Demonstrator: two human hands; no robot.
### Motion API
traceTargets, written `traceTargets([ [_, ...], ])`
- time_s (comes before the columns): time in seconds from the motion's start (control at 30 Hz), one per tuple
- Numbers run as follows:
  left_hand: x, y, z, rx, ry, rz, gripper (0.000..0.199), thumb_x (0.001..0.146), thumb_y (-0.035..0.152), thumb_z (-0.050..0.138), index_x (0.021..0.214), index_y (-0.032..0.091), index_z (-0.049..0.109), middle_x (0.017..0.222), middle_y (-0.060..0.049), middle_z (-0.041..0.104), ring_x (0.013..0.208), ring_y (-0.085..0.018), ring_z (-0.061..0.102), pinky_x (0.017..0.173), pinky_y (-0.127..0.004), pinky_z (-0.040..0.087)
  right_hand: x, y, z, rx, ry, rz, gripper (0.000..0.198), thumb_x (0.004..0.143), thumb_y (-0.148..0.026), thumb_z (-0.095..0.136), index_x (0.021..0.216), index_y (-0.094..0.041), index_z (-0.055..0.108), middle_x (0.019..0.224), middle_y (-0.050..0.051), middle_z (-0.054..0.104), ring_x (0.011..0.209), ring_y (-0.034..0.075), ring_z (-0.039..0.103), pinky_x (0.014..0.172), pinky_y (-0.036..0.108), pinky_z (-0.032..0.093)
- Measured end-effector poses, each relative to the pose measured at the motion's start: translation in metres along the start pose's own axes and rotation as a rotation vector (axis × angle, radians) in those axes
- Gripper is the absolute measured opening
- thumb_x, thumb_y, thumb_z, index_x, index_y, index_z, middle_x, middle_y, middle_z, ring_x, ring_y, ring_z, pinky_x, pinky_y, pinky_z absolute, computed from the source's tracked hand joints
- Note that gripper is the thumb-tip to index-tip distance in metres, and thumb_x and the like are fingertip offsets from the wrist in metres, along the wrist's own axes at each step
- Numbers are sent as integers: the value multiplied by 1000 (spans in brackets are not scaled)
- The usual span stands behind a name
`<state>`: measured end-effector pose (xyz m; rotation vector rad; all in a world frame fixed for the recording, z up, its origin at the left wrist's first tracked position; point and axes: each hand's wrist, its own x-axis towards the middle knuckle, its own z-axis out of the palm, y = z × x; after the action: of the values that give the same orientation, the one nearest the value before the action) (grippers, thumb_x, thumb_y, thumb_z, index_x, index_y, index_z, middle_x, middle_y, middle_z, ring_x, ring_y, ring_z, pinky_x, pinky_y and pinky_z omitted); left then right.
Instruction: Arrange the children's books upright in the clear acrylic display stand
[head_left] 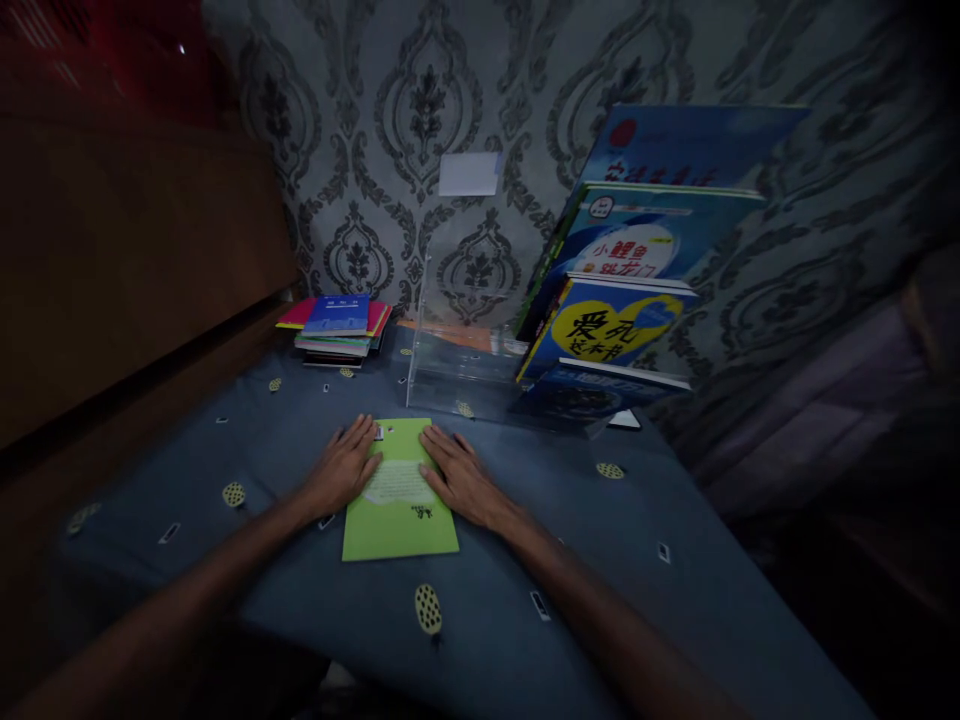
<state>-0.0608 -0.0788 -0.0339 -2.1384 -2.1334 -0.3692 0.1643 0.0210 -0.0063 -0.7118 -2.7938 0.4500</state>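
1. Lying flat on the blue-clothed bench [510, 610], before the clear rack [480, 385]: green book [401, 490].
2. Resting on its upper left edge: left hand [346, 466], with fingers [364, 432] extended, released.
3. On the upper right edge: right hand [459, 478], fingers likewise released.
4. Leaning in tiers at the rack's right: blue-covered books [675, 235].
5. Farther back at left: stacked books [337, 345], blue book [337, 316] on top.

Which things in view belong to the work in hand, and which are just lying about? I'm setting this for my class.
In hand:
- green book, flat under the left hand and right hand

Apparently lying about, untouched:
- book pile
- clear rack of leaning books, though it may be involved
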Motion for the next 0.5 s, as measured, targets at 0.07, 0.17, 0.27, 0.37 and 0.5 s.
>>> traceTargets([
  [0.07, 0, 1, -1, -9, -4, -8, 54, 101, 34, 30, 147, 9, 39, 155, -17, 38, 147, -26, 30, 115, -48, 33, -16, -10, -1, 14, -13, -15, 55, 99, -32, 44, 148, -8, 41, 155, 18, 38, 147, 26, 28, 120, 53, 20],
  [0.17, -1, -1, -1, -21, 0, 0, 53, 101, 35, 30, 147, 11, 40, 156, -16, 38, 147, -25, 30, 115, -47, 33, -44, -26, -3, 54, -39, -32, 56, 99, -33, 47, 148, -8, 40, 155, 17, 38, 148, 27, 28, 121, 53, 19],
  [0.27, -1, -5, 3, -41, 13, 8, 53, 101, 36, 29, 146, 11, 41, 155, -16, 39, 147, -25, 31, 115, -48, 33, -72, -41, -4, 100, -49, -68, 58, 98, -35, 51, 150, -14, 38, 155, 14, 38, 147, 26, 29, 121, 52, 19],
  [0.37, 0, -11, 10, -79, 43, 32, 54, 101, 39, 29, 144, 10, 43, 154, -16, 40, 146, -27, 31, 115, -49, 34, -90, -50, -6, 144, -56, -89, 61, 95, -36, 56, 151, -19, 38, 156, 12, 39, 147, 25, 31, 122, 51, 19],
  [0.5, 4, -17, 17, -129, 71, 110, 54, 101, 41, 29, 143, 11, 44, 153, -15, 42, 146, -25, 32, 119, -46, 31, -97, -54, -9, 172, -53, -62, 62, 92, -35, 61, 149, -18, 42, 154, 13, 42, 145, 25, 34, 122, 48, 20],
])
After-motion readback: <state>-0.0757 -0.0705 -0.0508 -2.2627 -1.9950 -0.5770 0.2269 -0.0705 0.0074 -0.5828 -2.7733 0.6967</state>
